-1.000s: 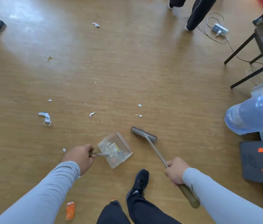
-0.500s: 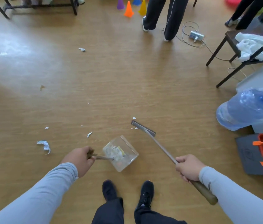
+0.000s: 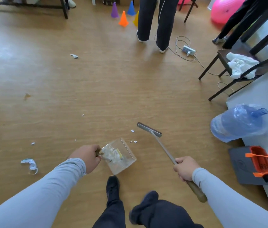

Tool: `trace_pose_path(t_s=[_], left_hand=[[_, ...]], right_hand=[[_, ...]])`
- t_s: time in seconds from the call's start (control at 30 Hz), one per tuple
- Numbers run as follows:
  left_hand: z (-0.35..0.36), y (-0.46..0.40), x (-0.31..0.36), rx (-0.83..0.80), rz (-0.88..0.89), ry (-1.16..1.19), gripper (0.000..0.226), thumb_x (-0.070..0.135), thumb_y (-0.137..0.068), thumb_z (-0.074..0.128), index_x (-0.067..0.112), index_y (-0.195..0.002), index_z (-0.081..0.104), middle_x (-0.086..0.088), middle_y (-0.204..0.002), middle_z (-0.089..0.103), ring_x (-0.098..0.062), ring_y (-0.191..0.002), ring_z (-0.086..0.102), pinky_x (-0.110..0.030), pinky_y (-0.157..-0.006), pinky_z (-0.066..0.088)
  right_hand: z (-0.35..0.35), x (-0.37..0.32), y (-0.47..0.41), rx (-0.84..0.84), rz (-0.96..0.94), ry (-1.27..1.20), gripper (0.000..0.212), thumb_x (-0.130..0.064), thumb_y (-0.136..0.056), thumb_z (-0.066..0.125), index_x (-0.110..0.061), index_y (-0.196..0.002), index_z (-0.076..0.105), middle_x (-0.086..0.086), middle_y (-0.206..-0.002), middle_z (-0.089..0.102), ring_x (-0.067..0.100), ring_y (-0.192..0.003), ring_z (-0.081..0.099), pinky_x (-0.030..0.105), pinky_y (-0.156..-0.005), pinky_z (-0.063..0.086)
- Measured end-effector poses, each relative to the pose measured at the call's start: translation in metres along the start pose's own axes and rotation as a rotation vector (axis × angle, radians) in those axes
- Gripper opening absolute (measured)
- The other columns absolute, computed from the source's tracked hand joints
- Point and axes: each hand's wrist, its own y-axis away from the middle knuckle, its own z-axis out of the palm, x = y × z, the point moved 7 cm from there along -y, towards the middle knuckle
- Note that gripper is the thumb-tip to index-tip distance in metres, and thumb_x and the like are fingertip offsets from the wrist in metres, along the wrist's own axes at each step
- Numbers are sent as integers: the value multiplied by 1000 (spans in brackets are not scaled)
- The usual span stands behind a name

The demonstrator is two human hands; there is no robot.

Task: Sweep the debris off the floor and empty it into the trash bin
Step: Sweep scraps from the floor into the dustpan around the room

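Two hands were engaged at the time of observation. The left hand (image 3: 87, 157) gripped the short handle of a clear plastic dustpan (image 3: 119, 156), which sat low over the brown wood-grain floor (image 3: 113, 89) just ahead of the person's dark shoes; the pan already contained pale paper scraps and a yellow-marked wrapper. The right hand (image 3: 186, 168) was clenched round the grey shaft of a small broom with a brown wooden grip (image 3: 163, 150), its flat bristle head (image 3: 149, 129) angled near the floor, to the right of the pan. Three small white paper scraps (image 3: 132, 131) lay between the broom head and the pan. A larger crumpled white-and-blue strip (image 3: 30, 165) lay well to the left, and further white fragments (image 3: 74, 56) were scattered farther off. At the right edge, a large blue translucent water bottle (image 3: 238, 122) lay on its side, near an orange-handled dark grey container (image 3: 255, 163). No trash bin could be identified with certainty.
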Motion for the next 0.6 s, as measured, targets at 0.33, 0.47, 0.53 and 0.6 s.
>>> trace_pose_path(t_s=[0.33, 0.47, 0.53, 0.6], left_hand=[[6, -67, -11, -29, 19, -32, 29, 41, -94, 54, 31, -120, 58, 11, -105, 69, -17, -95, 65, -36, -88, 55], [5, -73, -4, -52, 30, -73, 31, 42, -93, 52, 31, -122, 58, 12, -104, 68, -17, -95, 64, -36, -87, 56], [1, -74, 0, -64, 32, -91, 32, 43, -93, 51, 32, -122, 58, 11, -105, 69, -17, -95, 65, -37, -86, 56], [-2, -75, 2, -79, 36, -96, 33, 42, -94, 50, 31, -124, 57, 10, -107, 69, -18, -96, 65, -37, -86, 57]], right_hand=[[48, -62, -93, -51, -19, 195, 40, -9, -95, 51, -13, -134, 60, 11, -103, 70, 29, -74, 64, 35, -70, 58], [52, -25, -79, -95, 45, 280, 47, -12, -95, 50, -21, -141, 55, 4, -104, 69, 26, -73, 65, 32, -68, 59], [43, -4, -64, -123, 70, 197, 42, -14, -95, 51, -20, -135, 60, 4, -82, 66, 22, -58, 55, 29, -58, 53], [28, 17, -52, -124, 109, 50, 43, -12, -93, 52, -18, -136, 59, 7, -63, 59, 20, -50, 49, 28, -51, 47]])
